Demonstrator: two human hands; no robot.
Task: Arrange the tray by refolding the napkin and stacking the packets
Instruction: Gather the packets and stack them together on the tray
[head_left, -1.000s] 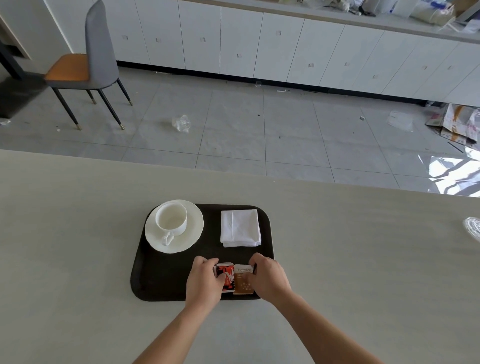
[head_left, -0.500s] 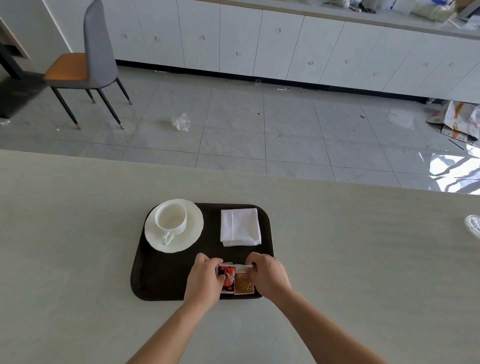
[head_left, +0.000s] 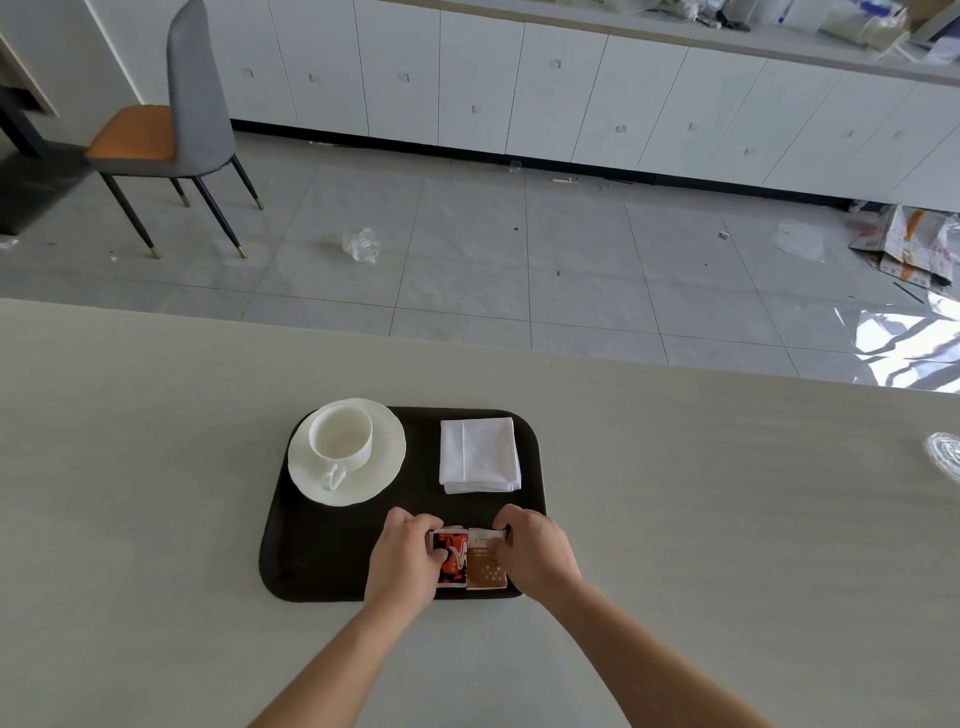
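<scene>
A dark tray (head_left: 322, 566) lies on the pale table. A white folded napkin (head_left: 479, 454) sits in its far right part. At the tray's near edge lie a red and black packet (head_left: 453, 556) and a brown packet (head_left: 485, 566), side by side and overlapping a little. My left hand (head_left: 405, 561) grips the red packet from the left, thumb on top. My right hand (head_left: 537, 553) pinches the brown packet from the right. More packets may lie under them; I cannot tell.
A white cup (head_left: 342, 435) stands on a white saucer (head_left: 384, 467) in the tray's far left part. A clear plastic object (head_left: 946, 454) lies at the table's right edge. Beyond the table are a tiled floor and a chair (head_left: 171, 130).
Both hands have drawn slightly closer together, bringing the two packets against each other. The napkin, cup and tray have not moved.
</scene>
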